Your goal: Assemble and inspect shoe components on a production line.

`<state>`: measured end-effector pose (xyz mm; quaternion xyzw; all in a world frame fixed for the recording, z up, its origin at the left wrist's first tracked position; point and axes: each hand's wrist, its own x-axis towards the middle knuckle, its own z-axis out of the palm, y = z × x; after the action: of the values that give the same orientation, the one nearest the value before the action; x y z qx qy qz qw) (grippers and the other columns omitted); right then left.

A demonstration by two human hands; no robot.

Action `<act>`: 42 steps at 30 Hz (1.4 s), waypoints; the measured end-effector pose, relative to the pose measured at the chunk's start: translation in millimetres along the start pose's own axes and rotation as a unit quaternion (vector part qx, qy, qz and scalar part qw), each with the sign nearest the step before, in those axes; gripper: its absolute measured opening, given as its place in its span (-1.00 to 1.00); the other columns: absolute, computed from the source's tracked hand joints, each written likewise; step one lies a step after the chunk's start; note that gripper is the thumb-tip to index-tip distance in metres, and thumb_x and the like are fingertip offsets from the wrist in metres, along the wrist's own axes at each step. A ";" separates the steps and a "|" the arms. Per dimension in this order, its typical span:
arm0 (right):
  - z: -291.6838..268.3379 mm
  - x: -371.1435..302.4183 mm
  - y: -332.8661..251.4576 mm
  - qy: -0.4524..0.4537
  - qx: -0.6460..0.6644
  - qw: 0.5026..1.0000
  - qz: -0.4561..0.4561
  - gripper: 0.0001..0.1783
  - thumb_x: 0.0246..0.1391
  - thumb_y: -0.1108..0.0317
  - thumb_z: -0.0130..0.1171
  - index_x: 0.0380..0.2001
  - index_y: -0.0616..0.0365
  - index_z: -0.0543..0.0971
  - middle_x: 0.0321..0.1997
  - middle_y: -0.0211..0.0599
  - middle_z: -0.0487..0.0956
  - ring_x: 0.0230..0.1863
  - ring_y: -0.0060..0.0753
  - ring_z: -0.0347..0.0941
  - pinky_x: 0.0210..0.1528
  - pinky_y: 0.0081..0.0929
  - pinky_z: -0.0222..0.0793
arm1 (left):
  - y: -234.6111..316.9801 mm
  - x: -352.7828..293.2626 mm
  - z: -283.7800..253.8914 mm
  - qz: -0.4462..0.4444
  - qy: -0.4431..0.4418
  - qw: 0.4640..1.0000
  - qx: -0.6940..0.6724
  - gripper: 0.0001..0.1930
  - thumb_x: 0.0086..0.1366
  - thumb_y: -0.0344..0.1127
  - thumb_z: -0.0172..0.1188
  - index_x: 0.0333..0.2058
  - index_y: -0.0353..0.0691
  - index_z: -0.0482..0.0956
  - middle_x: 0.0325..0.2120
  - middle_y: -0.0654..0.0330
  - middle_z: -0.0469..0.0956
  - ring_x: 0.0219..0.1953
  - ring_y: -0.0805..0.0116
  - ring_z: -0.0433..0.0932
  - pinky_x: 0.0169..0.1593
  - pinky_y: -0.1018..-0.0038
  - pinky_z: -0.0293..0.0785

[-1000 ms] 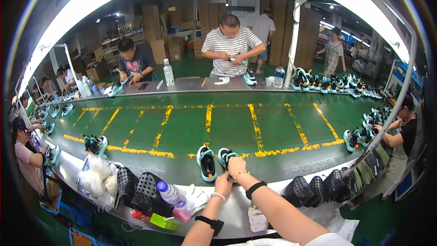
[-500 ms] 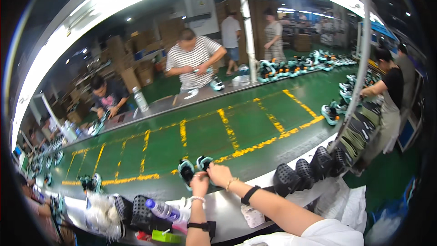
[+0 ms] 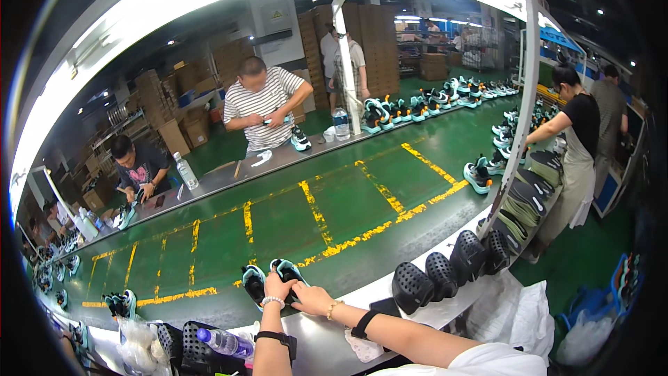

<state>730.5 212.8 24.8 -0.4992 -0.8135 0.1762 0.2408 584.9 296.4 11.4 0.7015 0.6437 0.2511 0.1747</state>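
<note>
Sneakers [image 3: 253,287] are being carried by the green table [image 3: 216,251], lower centre; black perforated forms [image 3: 439,275] by its metal ledge [image 3: 320,341], lower right.

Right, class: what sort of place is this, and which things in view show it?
Most likely a shoe factory's assembly line: a long green work surface with yellow markings, rows of similar sneakers along its far side, and stacked cardboard boxes behind.

The shoes [image 3: 254,285] are mint-and-black, the surface [image 3: 282,226] green, its lines [image 3: 316,212] yellow.
</note>
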 end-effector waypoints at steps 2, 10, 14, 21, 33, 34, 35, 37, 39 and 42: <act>-1.3 1.7 -0.4 -0.001 -0.007 1.000 -0.002 -0.49 -0.02 0.10 0.15 -0.12 0.22 0.29 -0.13 0.01 0.45 -0.32 0.08 0.50 -0.28 -0.09 0.44 | 4.2 -0.2 -3.1 -0.011 0.006 1.000 0.004 -0.24 -0.24 -0.07 0.46 -0.07 -0.41 0.43 -0.27 -0.13 0.57 -0.20 -0.01 0.57 -0.08 0.29 0.49; -11.1 3.3 6.3 -0.041 0.015 0.999 0.004 -0.54 0.00 0.13 0.14 -0.09 0.13 0.30 -0.10 -0.12 0.45 -0.25 0.01 0.51 -0.24 -0.11 0.43 | -19.0 15.3 0.9 -0.060 -0.094 0.994 -0.024 -0.12 -0.25 -0.04 0.47 0.06 -0.35 0.34 -0.08 -0.07 0.51 0.00 0.11 0.48 0.07 0.36 0.39; -10.8 3.2 6.6 -0.062 0.045 0.997 0.007 -0.54 0.00 0.15 0.14 -0.07 0.11 0.30 -0.10 -0.16 0.43 -0.20 0.00 0.49 -0.19 -0.11 0.42 | -33.6 21.7 9.2 -0.059 -0.085 0.995 -0.014 -0.15 -0.26 -0.09 0.48 0.05 -0.34 0.36 -0.10 -0.08 0.52 -0.03 0.09 0.50 0.05 0.35 0.40; -21.5 -14.3 1.0 -0.019 0.111 0.993 -0.024 -0.45 0.02 0.15 0.15 0.07 0.10 0.32 0.08 -0.13 0.40 -0.05 -0.14 0.46 -0.07 -0.27 0.40 | -19.3 20.1 4.1 -0.088 -0.104 0.990 0.025 -0.17 -0.24 0.00 0.45 0.01 -0.35 0.41 -0.16 -0.10 0.54 -0.10 0.05 0.54 -0.01 0.34 0.45; -115.2 -212.6 14.9 0.015 0.355 0.910 0.215 -0.80 0.13 0.39 0.04 -0.40 0.29 0.59 -0.74 -0.53 0.39 -0.70 -0.77 0.23 -0.67 -0.70 0.09 | 20.9 8.7 -7.8 -0.097 -0.085 0.992 -0.004 -0.02 -0.12 -0.02 0.39 0.25 -0.18 0.10 -0.05 -0.11 0.48 -0.06 0.00 0.51 0.04 0.27 0.43; -115.6 -216.9 14.8 0.034 0.338 0.916 0.215 -0.79 0.13 0.39 0.03 -0.42 0.30 0.59 -0.75 -0.53 0.37 -0.71 -0.78 0.22 -0.67 -0.70 0.06 | 17.7 11.2 -9.3 -0.091 -0.027 0.995 -0.025 -0.01 -0.11 -0.11 0.40 0.26 -0.18 0.04 0.04 -0.12 0.37 0.01 0.00 0.45 0.09 0.29 0.38; -114.3 -222.9 15.6 0.053 0.321 0.921 0.214 -0.78 0.13 0.38 0.02 -0.44 0.30 0.58 -0.76 -0.53 0.36 -0.71 -0.78 0.20 -0.68 -0.69 0.02 | 14.6 11.8 -10.7 -0.084 0.032 0.995 -0.046 0.00 -0.10 -0.20 0.41 0.27 -0.18 -0.01 0.14 -0.12 0.27 0.08 -0.01 0.39 0.14 0.31 0.34; -110.7 -236.7 24.9 0.091 0.284 0.931 0.208 -0.76 0.15 0.38 0.01 -0.47 0.30 0.58 -0.78 -0.53 0.33 -0.72 -0.78 0.18 -0.69 -0.67 -0.01 | 27.1 8.3 -8.3 -0.074 0.161 0.983 -0.042 -0.12 0.00 -0.36 0.31 0.25 -0.24 0.00 0.24 -0.08 0.08 0.25 -0.06 0.10 0.28 0.31 0.11; -108.7 -252.4 39.8 0.141 0.241 0.937 0.212 -0.74 0.16 0.37 -0.01 -0.49 0.30 0.57 -0.79 -0.54 0.31 -0.73 -0.78 0.16 -0.69 -0.65 -0.04 | 71.2 -10.9 -11.2 0.022 0.284 0.955 -0.086 -0.32 0.09 -0.33 0.24 0.18 -0.26 0.18 0.15 -0.12 0.21 0.18 -0.04 0.20 0.24 0.25 0.15; -79.8 -265.3 66.9 0.253 0.271 0.904 0.212 -0.64 0.20 0.33 -0.08 -0.61 0.29 0.51 -0.84 -0.53 0.23 -0.75 -0.76 0.11 -0.70 -0.58 -0.08 | 87.7 -60.0 -3.5 0.140 0.310 0.927 -0.160 -0.82 0.26 -0.31 0.03 -0.35 -0.32 0.52 -0.22 0.01 0.48 -0.09 0.02 0.41 0.00 0.25 0.32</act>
<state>926.8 7.9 -2.2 -0.6029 -0.5214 0.3048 0.5212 651.6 227.0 56.5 0.6349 0.5121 0.5772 0.0394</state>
